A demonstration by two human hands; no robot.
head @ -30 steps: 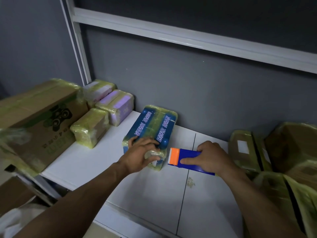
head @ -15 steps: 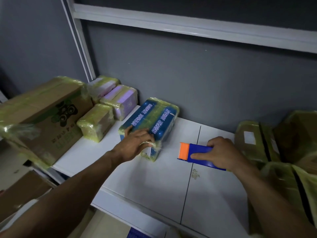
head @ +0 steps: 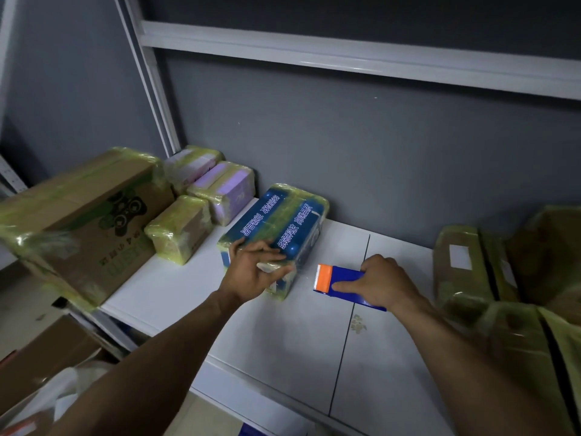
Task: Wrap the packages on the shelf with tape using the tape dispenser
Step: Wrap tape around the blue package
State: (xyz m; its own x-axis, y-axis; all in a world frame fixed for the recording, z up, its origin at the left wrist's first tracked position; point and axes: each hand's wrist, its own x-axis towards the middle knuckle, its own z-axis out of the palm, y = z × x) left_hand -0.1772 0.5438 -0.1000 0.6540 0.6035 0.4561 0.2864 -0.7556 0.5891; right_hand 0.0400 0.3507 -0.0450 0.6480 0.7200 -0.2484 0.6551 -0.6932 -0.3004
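White Chinese characters, unreadable here, run along the blue package (head: 276, 225) on the shelf (head: 283, 341). The left hand (head: 251, 273) grips its near end. The right hand (head: 385, 286) clasps the tape dispenser (head: 345, 274), its orange end just right of the left thumb, apart from the package it touched a second ago.

left hand (head: 251, 275) grips the blue package (head: 276, 225); right hand (head: 383, 284) holds the tape dispenser (head: 342, 281) beside it on the shelf (head: 283, 341).
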